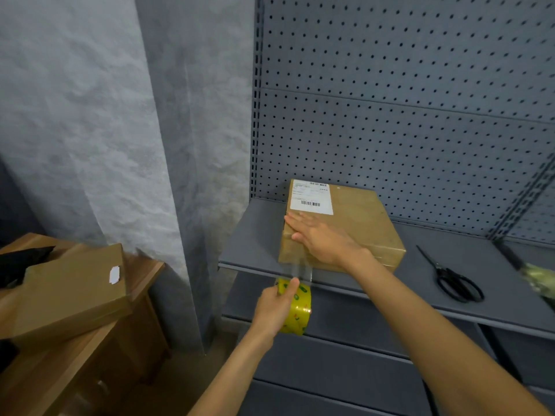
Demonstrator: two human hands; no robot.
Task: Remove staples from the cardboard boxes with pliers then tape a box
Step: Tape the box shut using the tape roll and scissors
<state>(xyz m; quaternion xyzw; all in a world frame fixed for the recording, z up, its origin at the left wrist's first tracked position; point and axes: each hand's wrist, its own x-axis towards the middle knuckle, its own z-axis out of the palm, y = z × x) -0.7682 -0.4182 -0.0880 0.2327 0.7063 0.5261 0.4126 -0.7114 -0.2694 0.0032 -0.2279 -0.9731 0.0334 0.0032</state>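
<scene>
While the right hand (322,240) lies flat, fingers straight, on the cardboard box (360,223), the left hand (274,307) below it grips the yellow tape roll (298,307). Clear tape runs up from the roll to the box's near edge. The box's long axis points away from the hands, label end farthest, on the grey shelf (420,283).

Brown box (357,223) with white label (310,196), yellow tape roll (297,310), black scissors (453,280), grey shelf (405,283)

A grey metal shelf (495,298) with a perforated back panel (405,100) stands just beyond and to the right of the grip. Left of it hangs pale textured wall covering (90,115). A wooden cabinet (141,331) sits lower left.
</scene>
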